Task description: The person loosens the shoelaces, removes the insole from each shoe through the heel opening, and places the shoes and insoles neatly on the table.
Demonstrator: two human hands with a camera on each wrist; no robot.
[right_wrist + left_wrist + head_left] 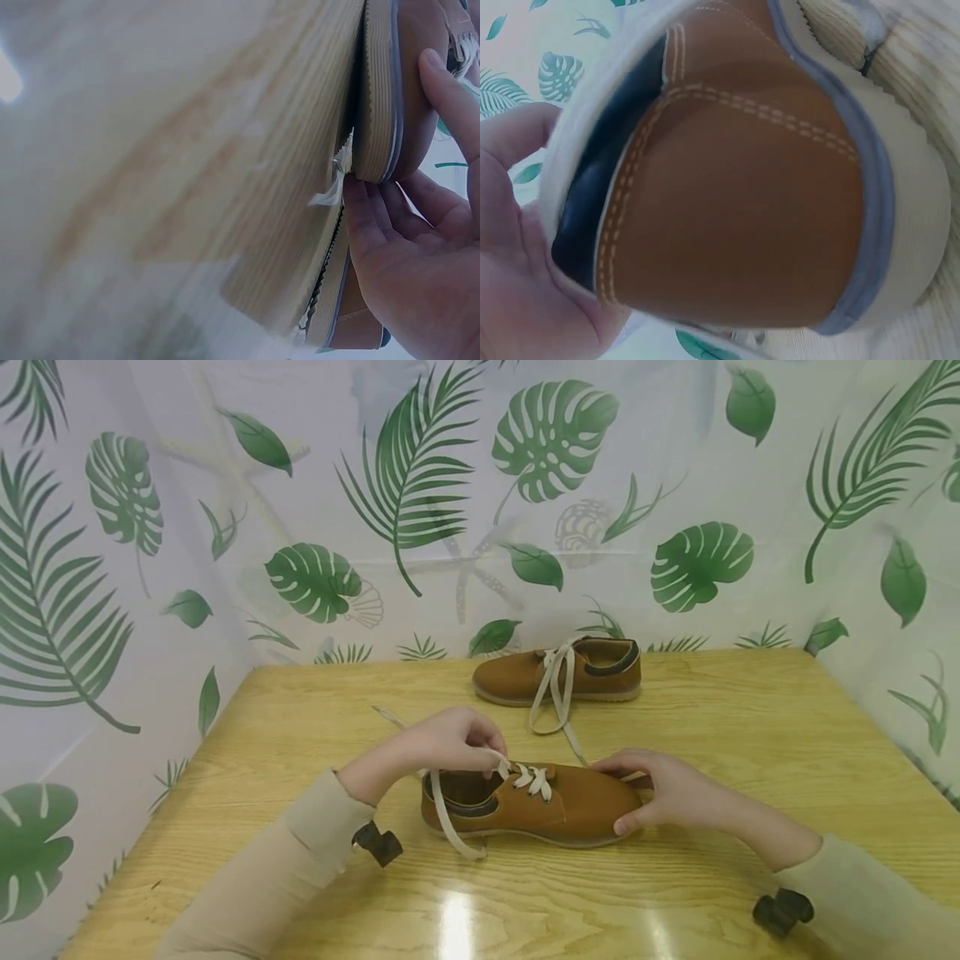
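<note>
A brown shoe [577, 802] with pale laces lies on the table, its toe to the right and its opening to the left. At the top of the lacing, my left hand [450, 739] pinches the shoelace [504, 767] between thumb and fingers. One lace end hangs over the near side of the opening. My right hand [675, 789] grips the toe, thumb on the near side and fingers on the far side. In the left wrist view the heel [735, 202] hides the left fingertips. The right wrist view shows the right thumb [450, 94] against the toe.
A second brown shoe [510, 677] stands farther back, toe to the left, its long laces trailing forward over its side. The wooden table [300, 877] meets a leaf-printed cloth [450, 527] at the back and sides.
</note>
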